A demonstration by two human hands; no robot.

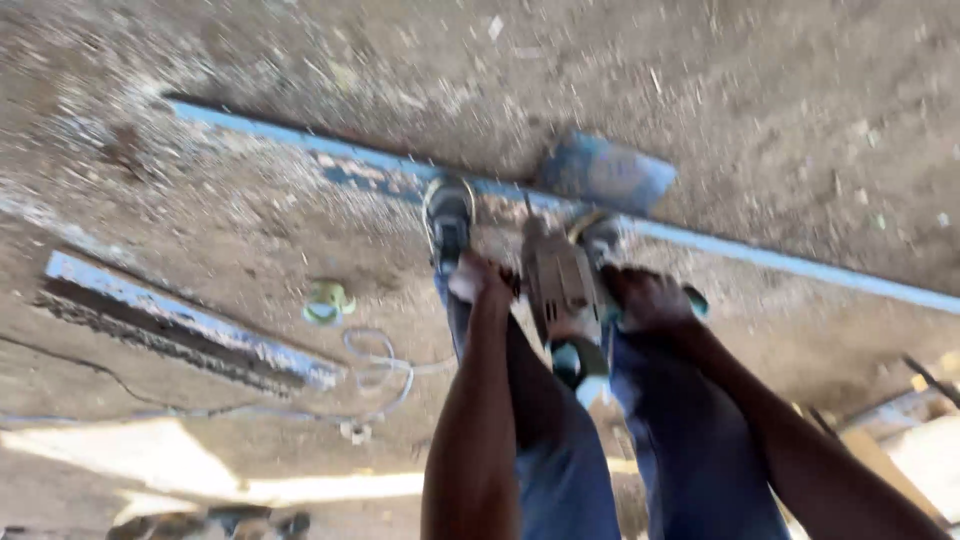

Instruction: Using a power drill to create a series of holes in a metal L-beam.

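My left hand and right hand both grip the power tool, held low between my knees over the long blue bar lying on the dusty floor.

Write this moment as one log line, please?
left hand: gripping | right hand: gripping | tool: dusty grey power tool | under: long blue metal bar
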